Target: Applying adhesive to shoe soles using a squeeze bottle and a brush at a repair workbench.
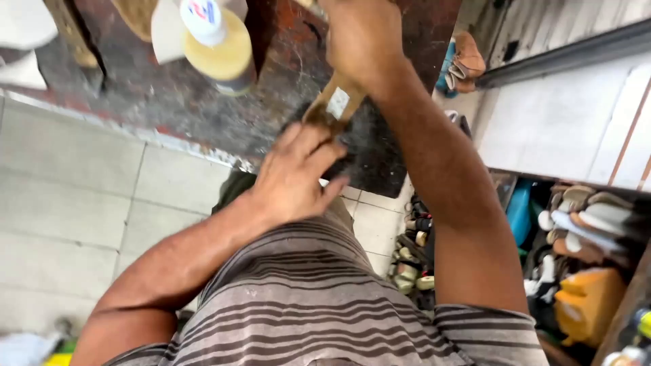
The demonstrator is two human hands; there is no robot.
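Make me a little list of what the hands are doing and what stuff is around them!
left hand: pressing down on a dark, blurry thing at the worn dark workbench edge
right hand: gripping a tan wooden-looking handle that angles down toward the left hand
nearby on bench: yellow bottle with white cap
right side: shelf crammed with shoe soles
floor: pale grey tiles
clothing: striped grey shirt

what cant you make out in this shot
Head view only:
- Tan strip: upper end hidden by the right hand.
- Dark thing under the left hand: covered by fingers and blurred.
- Yellow bottle: top cut off by frame edge.
- Shoe pieces in the box: blurred.
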